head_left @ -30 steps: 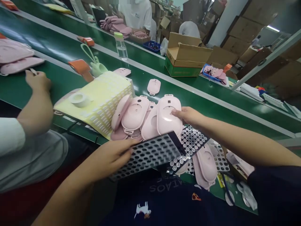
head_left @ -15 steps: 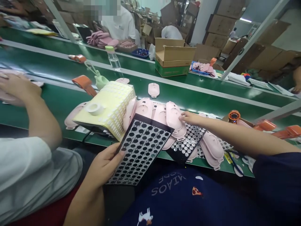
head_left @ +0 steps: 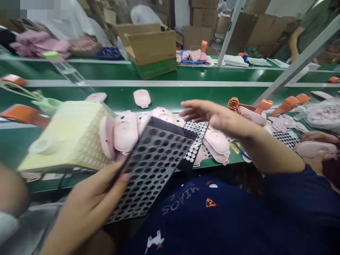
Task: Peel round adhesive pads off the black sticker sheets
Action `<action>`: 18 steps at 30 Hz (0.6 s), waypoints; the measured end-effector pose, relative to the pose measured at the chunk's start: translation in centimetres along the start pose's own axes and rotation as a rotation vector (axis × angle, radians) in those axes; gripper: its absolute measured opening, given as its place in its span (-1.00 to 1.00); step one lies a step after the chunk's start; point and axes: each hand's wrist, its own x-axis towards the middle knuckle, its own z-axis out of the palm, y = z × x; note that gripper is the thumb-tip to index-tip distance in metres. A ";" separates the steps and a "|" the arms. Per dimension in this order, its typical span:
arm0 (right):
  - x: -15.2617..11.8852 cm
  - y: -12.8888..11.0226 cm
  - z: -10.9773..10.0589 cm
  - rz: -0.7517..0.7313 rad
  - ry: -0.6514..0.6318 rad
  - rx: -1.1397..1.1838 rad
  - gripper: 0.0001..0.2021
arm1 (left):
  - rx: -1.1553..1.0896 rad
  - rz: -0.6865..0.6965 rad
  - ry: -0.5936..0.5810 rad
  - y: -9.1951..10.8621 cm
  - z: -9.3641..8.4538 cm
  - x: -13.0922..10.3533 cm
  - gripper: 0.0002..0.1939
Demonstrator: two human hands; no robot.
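Observation:
My left hand (head_left: 92, 202) grips the lower left edge of a dark sheet with rows of black dots (head_left: 156, 159), tilted in front of my lap. My right hand (head_left: 203, 113) hangs in the air with its fingers apart, holding nothing. Below and left of it lie several pale pink oval shells (head_left: 125, 131), partly covered by the sheet. A second black sheet with silvery round pieces (head_left: 195, 141) lies under my right hand, beside more stacked pink shells (head_left: 217, 141). One pink shell (head_left: 142, 98) lies apart, farther back on the green bench.
A yellow sheet stack (head_left: 66, 131) with a white tape roll (head_left: 42, 146) is at left. Orange devices (head_left: 23, 114) lie beyond it. An open cardboard box (head_left: 151, 49) and a bottle (head_left: 66, 71) stand behind. At right, another person's hands hold a pink shell (head_left: 316, 149).
My right hand has come off the pink shell and lifted, its fingers now spread. The view has swung to the right. The dotted sheet is still in my left hand.

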 end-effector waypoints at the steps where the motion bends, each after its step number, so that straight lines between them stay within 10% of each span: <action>1: -0.8 -0.8 0.4 -0.079 0.006 -0.064 -0.59 | 0.049 0.038 -0.024 1.7 0.3 1.2 -0.66; 5: -1.5 -1.6 2.7 -0.231 0.128 -0.248 -0.85 | 0.047 0.116 -0.149 6.6 1.5 5.1 -0.62; 18: -1.4 -2.0 6.5 -0.627 0.334 -0.395 -0.79 | -0.357 0.096 0.508 10.3 6.8 5.3 -0.88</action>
